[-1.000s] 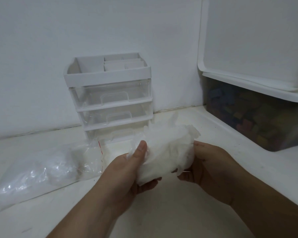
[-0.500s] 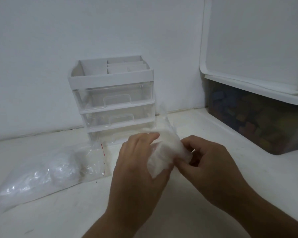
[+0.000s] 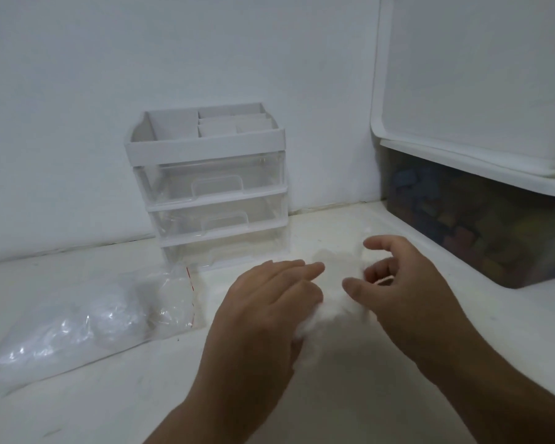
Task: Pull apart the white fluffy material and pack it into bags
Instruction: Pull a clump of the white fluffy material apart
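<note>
The white fluff point(image 3: 332, 299) sits as a loose, blurred wad between the two hands, above the tabletop point(image 3: 350, 395) and in front of the drawers.

The left hand point(image 3: 266, 309) lies over its left side, back up, fingers nearly straight and close together, pointing right and touching the fluff. Some fluff shows from under the palm. The thumb is hidden, so I cannot tell whether this hand grips the wad or only rests on it.

The right hand point(image 3: 404, 283) is at the wad's right side with fingers curled. Its thumb tip presses into the fluff, the middle fingers curl in against it from behind, and the forefinger is hooked above it.

To the left, a clear plastic bag point(image 3: 87, 328) lies flat on the tabletop. It holds more white fluff, and a thin red line runs along its end nearest the hands.

Behind the hands, against the wall, stands a small set of drawers point(image 3: 215, 193): three clear drawers with nothing visible inside and a white divided tray on top.

At the right is a clear storage box point(image 3: 481, 232) with a white lid, full of dim coloured pieces. A white tub point(image 3: 478, 75) stands on that lid.
</note>
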